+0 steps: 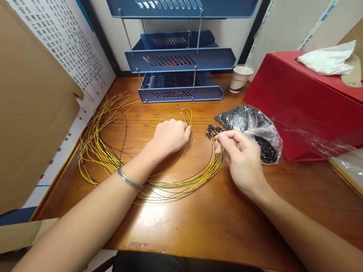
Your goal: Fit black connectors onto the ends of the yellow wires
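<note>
Head: wooden desk [164, 234], pale wall [226, 34]; left hand [172, 135] clasping wires [190, 116], right hand's [244, 162] grip unclear.

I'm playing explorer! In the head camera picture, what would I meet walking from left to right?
Brown cardboard, left hand, black wire tips, right hand, red tissue box. The yellow wires stretch past several of these, so they're left out.

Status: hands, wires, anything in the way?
Left hand closed on thin wires. Right hand at black connectors, grip unclear. Yellow wire bundle curved across table. Plastic bag beside right hand.
</note>
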A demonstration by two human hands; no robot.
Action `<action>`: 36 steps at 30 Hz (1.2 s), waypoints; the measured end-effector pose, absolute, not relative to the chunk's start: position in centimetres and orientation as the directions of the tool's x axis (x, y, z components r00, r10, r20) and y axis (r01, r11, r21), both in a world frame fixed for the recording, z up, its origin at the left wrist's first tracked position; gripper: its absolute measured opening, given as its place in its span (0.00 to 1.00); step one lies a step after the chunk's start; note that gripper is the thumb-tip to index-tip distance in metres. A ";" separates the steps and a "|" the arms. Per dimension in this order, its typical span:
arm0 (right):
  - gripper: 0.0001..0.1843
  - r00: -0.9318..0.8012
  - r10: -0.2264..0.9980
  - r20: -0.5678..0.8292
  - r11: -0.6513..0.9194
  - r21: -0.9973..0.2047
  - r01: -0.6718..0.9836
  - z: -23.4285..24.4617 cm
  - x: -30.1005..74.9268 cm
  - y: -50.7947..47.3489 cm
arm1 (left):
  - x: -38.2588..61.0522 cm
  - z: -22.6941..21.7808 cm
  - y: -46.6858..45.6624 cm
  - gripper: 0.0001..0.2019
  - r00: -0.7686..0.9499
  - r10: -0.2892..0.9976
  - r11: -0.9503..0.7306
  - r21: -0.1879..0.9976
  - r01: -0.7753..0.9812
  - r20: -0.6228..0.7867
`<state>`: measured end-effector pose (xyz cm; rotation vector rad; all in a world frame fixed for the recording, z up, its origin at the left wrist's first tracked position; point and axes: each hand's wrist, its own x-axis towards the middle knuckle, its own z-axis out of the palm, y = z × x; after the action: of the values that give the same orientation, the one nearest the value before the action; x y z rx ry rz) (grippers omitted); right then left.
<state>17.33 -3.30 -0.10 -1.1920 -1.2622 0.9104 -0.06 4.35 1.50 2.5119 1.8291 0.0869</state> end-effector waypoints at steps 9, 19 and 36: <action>0.13 0.136 0.954 0.266 0.224 -0.938 0.266 0.6 17.8 -3.1 | 1.1 1.6 4.9 0.29 0.212 0.976 -0.211 -0.022 0.977 0.055; 0.12 0.152 0.960 0.237 0.198 -0.952 0.232 1.5 18.3 -2.8 | -1.0 4.0 -0.8 0.21 0.414 0.898 -0.428 -0.085 0.900 -0.148; 0.07 -0.048 0.989 0.140 0.107 -0.452 0.886 0.0 21.4 -0.9 | -1.0 1.9 0.8 0.19 0.479 0.876 -0.483 0.101 0.870 0.063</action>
<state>21.41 -0.87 -0.03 -1.8258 -1.9832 0.3403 -1.03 0.77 1.88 2.6540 1.5677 0.1632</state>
